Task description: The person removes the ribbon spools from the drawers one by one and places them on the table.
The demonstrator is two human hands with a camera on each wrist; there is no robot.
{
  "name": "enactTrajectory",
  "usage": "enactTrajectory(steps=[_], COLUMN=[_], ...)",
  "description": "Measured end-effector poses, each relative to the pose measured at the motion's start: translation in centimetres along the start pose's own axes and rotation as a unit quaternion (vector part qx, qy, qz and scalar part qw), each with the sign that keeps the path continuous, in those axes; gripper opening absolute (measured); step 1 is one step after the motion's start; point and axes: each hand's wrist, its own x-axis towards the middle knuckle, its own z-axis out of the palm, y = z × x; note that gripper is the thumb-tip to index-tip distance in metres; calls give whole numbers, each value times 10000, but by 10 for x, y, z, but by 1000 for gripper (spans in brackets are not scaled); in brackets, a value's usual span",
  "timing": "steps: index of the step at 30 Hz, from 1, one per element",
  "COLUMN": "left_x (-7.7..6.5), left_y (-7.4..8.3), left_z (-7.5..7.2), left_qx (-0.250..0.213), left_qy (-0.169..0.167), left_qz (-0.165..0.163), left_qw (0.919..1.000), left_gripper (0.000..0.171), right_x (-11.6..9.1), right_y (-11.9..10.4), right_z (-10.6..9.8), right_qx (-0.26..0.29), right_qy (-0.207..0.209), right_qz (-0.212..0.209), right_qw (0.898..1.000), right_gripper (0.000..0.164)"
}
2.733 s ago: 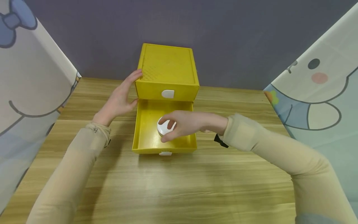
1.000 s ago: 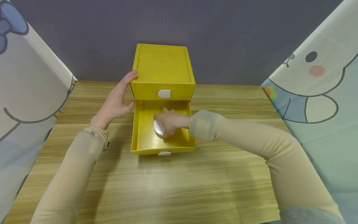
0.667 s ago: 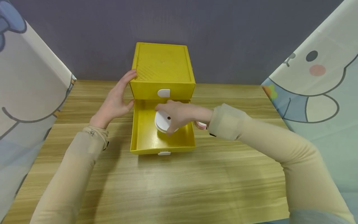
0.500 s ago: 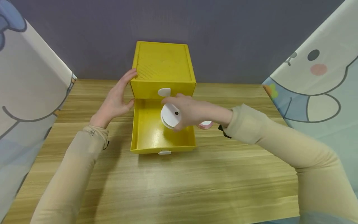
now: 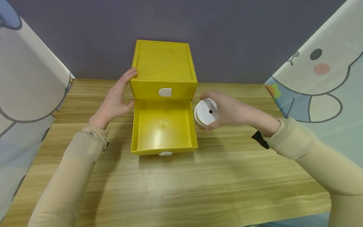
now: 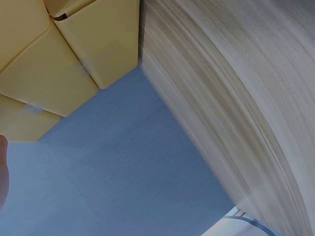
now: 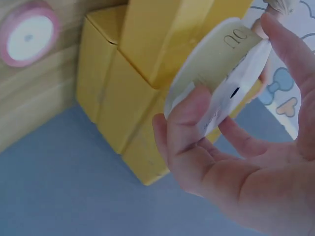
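Observation:
My right hand [image 5: 231, 110] grips a white ribbon spool [image 5: 204, 113] by its rim, held up just right of the pulled-out yellow drawer [image 5: 163, 126]. In the right wrist view, fingers and thumb curl round the spool [image 7: 216, 69], whose pale ribbon has printed letters. The spool's flat white face has a small dark centre hole. My left hand [image 5: 113, 102] rests against the left side of the yellow drawer unit [image 5: 164, 63], fingertips at its top edge and thumb lower down. Only a finger [image 6: 2, 172] of it shows in the left wrist view.
A pink-rimmed roll with a white face [image 7: 29, 37] lies on the wooden table [image 5: 170, 189] right of the drawers. The upper drawer, with a white pull [image 5: 165, 92], is closed. A grey wall [image 5: 227, 41] stands behind, and cartoon-print cloths flank both sides.
My right hand took hold of the ribbon spool inside the open drawer, lifted it out and carried it right, past the drawer's side. My left hand stayed at the unit.

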Motion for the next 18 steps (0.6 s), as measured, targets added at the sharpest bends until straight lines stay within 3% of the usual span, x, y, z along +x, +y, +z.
enactTrajectory(steps=[13,18], left_x=[-1,-1], left_y=[-2,-1], left_z=[0,0], left_qx=[33,4], left_qy=[15,15], left_qz=[48,36], left_qw=[10000,10000], left_gripper=[92,92], right_x=[-2,-2], right_y=[44,56], right_z=[42,57], right_qx=[529,519], right_qy=[-99,-267], right_qz=[188,486], right_qw=[9984,9971], right_gripper=[77,78])
